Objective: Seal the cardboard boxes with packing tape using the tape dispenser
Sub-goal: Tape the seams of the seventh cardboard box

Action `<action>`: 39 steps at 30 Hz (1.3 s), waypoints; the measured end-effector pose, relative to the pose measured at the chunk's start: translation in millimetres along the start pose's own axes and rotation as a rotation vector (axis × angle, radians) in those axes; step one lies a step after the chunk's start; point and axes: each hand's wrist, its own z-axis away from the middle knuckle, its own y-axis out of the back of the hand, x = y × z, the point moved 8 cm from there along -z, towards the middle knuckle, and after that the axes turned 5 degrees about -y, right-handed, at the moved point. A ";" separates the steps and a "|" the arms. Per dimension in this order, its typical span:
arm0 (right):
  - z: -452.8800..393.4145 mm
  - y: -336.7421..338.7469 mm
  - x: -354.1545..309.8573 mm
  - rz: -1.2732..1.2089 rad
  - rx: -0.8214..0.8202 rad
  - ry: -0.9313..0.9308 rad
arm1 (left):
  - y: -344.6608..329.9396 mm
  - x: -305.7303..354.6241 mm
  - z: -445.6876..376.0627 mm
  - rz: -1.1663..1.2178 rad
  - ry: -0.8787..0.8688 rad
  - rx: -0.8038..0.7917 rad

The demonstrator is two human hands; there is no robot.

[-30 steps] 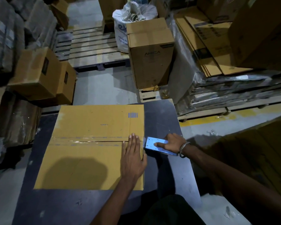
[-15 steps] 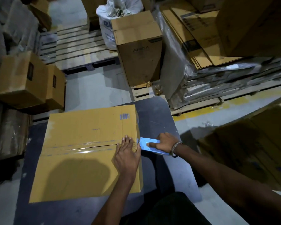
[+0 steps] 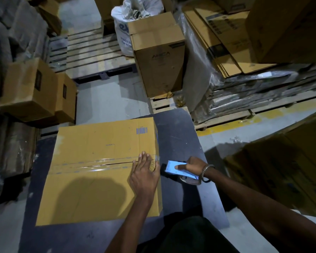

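From the head view, a flat cardboard box (image 3: 102, 170) lies on the dark desk (image 3: 179, 136), set toward its left side and reaching close to its far edge, with its two top flaps meeting along a seam that runs left to right. A glossy strip of packing tape (image 3: 91, 166) covers that seam from the box's left edge to its right edge, where a short tab of tape bends over the rim. The left hand (image 3: 144, 175) lies flat on the box at the right end of the seam, fingers straight and spread over the tape, probably to press the end down and steady the box against the pull of the roll; it grasps nothing. Just beside it, off the box's right edge and above the bare desk, the right hand (image 3: 192, 167) wraps its fingers round the blue tape dispenser (image 3: 179, 169), thumb laid along its flat top, a metal bangle on the wrist. The dispenser's front end sits close to the taped edge, which suggests the strip is being cut or has just parted; the blade and the tape between them are too dark to make out. This seam looks nearly sealed.
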 end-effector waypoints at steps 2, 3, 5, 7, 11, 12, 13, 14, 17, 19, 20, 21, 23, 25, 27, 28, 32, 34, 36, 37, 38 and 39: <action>8.5 11.4 9.8 0.128 0.177 0.029 | -1.0 0.0 1.0 0.003 0.001 -0.016; 14.0 17.1 9.4 0.240 0.286 0.065 | -2.6 -1.1 1.8 0.010 0.002 -0.030; 24.4 22.6 2.1 0.474 0.510 0.178 | -7.2 -5.3 5.0 0.030 -0.004 -0.070; 28.1 18.5 0.3 0.602 0.650 0.290 | -11.4 -6.9 11.0 0.032 -0.044 -0.118; 23.3 6.6 11.7 0.664 0.714 0.362 | -16.7 -0.9 23.7 -0.042 -0.165 -0.233; 20.9 2.5 15.0 0.666 0.715 0.362 | -16.6 0.4 25.1 -0.059 -0.184 -0.253; 17.9 -2.0 18.6 0.665 0.716 0.371 | -16.2 1.0 25.2 -0.071 -0.195 -0.267; 15.6 -6.3 22.8 0.658 0.701 0.372 | -16.1 1.1 24.3 -0.076 -0.196 -0.280; 15.8 -14.8 33.8 0.654 0.658 0.365 | -14.8 0.4 24.7 -0.048 -0.177 -0.297; 21.3 -16.3 34.2 0.658 0.663 0.377 | -12.9 -0.9 24.0 0.014 -0.163 -0.284; 24.3 -16.2 33.1 0.653 0.678 0.392 | -11.8 -3.1 22.8 0.056 -0.147 -0.288; 27.1 -15.4 32.0 0.637 0.693 0.413 | -10.9 -6.0 21.8 0.094 -0.132 -0.300; 36.0 -9.3 29.7 0.586 0.706 0.420 | -8.4 -9.7 20.6 0.127 -0.148 -0.330; 54.1 -0.3 17.4 0.508 0.762 0.414 | -3.2 -14.8 19.3 0.075 -0.195 -0.310; 75.5 5.1 -4.9 0.335 0.809 0.410 | -0.1 -25.0 21.1 0.002 -0.199 -0.280; 85.1 4.4 -19.2 0.215 0.814 0.411 | 0.3 -31.6 23.0 -0.042 -0.177 -0.270; 93.3 -29.3 -84.0 -0.299 0.594 0.453 | 2.8 -48.6 30.5 -0.185 -0.058 -0.227; 83.9 -62.5 -111.4 -0.481 0.367 0.436 | 0.4 -47.9 31.1 -0.204 -0.060 -0.240; 73.9 -93.2 -126.1 -0.580 0.225 0.366 | -2.1 -47.7 31.0 -0.250 -0.084 -0.266; 71.0 -101.4 -129.6 -0.584 0.220 0.348 | -2.7 -48.6 31.1 -0.265 -0.087 -0.280; 69.8 -105.2 -131.0 -0.575 0.241 0.339 | -2.5 -49.7 30.7 -0.265 -0.083 -0.288; 70.2 -106.1 -132.2 -0.584 0.254 0.340 | -1.8 -50.6 29.9 -0.256 -0.075 -0.292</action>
